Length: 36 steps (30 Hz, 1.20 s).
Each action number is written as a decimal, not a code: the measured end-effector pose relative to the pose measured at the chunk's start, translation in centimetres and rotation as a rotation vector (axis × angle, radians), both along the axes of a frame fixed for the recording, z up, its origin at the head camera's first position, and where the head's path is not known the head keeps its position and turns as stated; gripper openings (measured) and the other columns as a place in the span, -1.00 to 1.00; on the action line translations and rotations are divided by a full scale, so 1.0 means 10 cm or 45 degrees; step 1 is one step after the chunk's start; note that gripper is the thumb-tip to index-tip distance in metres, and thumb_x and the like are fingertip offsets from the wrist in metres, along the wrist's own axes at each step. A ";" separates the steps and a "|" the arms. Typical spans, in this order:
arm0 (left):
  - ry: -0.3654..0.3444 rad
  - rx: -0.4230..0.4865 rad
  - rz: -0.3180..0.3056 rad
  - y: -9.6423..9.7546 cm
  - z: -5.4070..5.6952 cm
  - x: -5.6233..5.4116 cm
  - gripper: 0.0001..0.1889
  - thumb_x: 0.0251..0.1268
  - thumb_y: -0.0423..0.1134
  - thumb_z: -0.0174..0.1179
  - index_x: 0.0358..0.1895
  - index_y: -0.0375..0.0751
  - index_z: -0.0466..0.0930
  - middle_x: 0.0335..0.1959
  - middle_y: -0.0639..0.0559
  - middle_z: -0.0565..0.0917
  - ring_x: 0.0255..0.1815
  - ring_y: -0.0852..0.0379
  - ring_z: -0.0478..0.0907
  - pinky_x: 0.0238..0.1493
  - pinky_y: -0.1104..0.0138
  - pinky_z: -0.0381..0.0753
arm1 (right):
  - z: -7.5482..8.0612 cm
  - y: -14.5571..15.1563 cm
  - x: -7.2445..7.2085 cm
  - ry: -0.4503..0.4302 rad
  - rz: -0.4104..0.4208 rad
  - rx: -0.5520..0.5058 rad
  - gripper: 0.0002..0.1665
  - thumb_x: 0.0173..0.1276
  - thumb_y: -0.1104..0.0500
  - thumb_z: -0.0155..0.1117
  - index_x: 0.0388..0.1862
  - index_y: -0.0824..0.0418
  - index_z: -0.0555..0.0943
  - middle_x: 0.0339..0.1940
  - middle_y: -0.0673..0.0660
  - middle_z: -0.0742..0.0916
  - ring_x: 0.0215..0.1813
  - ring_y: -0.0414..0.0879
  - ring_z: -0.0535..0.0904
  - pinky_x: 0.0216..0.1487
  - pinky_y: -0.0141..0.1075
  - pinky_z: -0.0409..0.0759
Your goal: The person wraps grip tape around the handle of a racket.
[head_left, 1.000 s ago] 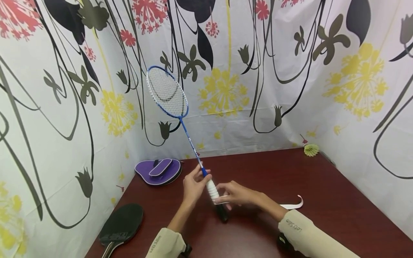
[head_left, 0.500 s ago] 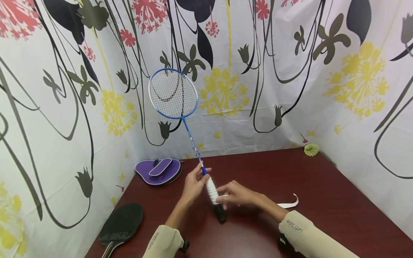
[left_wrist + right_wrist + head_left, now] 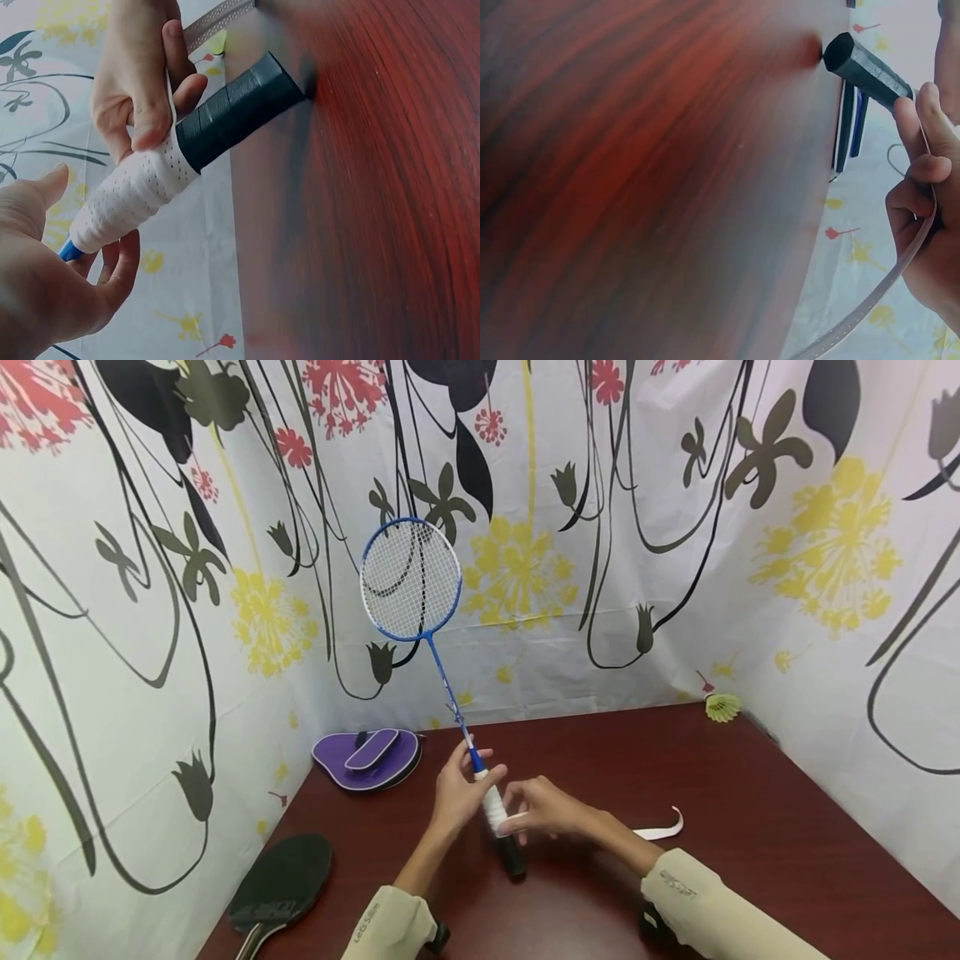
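A blue and white badminton racket (image 3: 411, 578) leans up to the left, its butt end low over the table. White perforated grip tape (image 3: 127, 196) is wound over the upper part of its black handle (image 3: 240, 109), with the lower part bare black. My left hand (image 3: 459, 793) supports the racket at the top of the handle, fingers curled beneath it and thumb lifted off to the side. My right hand (image 3: 546, 808) pinches the tape at the lower edge of the winding. From that hand the loose tape tail (image 3: 870, 304) trails off, its end curling on the right.
On the dark red table (image 3: 750, 793), a black table tennis bat (image 3: 283, 881) lies at front left and a purple bat case (image 3: 367, 760) at back left. A yellow shuttlecock (image 3: 722, 708) sits in the back right corner. Patterned cloth (image 3: 600, 668) walls in the table.
The racket has turned about its shaft, its head swinging from narrow to face-on. The loose tape tail has drawn in leftward. My left thumb has lifted away from the handle.
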<state>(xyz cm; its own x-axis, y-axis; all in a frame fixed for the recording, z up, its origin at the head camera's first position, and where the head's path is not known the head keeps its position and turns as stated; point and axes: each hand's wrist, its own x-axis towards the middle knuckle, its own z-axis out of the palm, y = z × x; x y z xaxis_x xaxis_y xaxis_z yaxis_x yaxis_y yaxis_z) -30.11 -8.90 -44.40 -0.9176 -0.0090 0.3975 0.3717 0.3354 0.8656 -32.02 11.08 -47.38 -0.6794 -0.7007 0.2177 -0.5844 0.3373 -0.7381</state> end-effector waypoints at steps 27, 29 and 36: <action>0.086 0.093 -0.129 -0.20 0.03 0.06 -0.28 0.28 -0.54 0.35 0.51 -0.44 0.31 0.02 -0.29 0.76 0.10 -0.29 0.70 0.15 -0.07 0.65 | 0.07 0.00 0.02 -0.117 0.085 -0.010 -0.66 0.35 -0.09 0.51 -0.10 0.05 0.61 -0.65 0.00 0.76 -0.84 -0.03 0.46 -0.83 -0.29 0.43; 0.069 0.117 -0.173 -0.22 0.04 0.07 -0.28 0.32 -0.56 0.31 0.53 -0.48 0.25 0.06 -0.34 0.74 0.16 -0.33 0.66 0.19 -0.10 0.62 | 0.08 -0.01 0.02 -0.131 0.109 -0.021 -0.67 0.37 -0.05 0.50 -0.08 0.06 0.59 -0.63 0.03 0.77 -0.86 -0.12 0.41 -0.84 -0.24 0.43; -0.045 0.165 -0.319 -0.28 0.06 0.09 -0.22 0.40 -0.58 0.21 0.62 -0.38 0.07 0.21 -0.28 0.68 0.20 -0.29 0.64 0.09 0.33 0.65 | 0.10 -0.03 0.02 -0.149 0.130 0.013 -0.61 0.39 0.02 0.49 0.08 0.09 0.58 -0.60 0.09 0.79 -0.85 -0.20 0.43 -0.78 0.07 0.52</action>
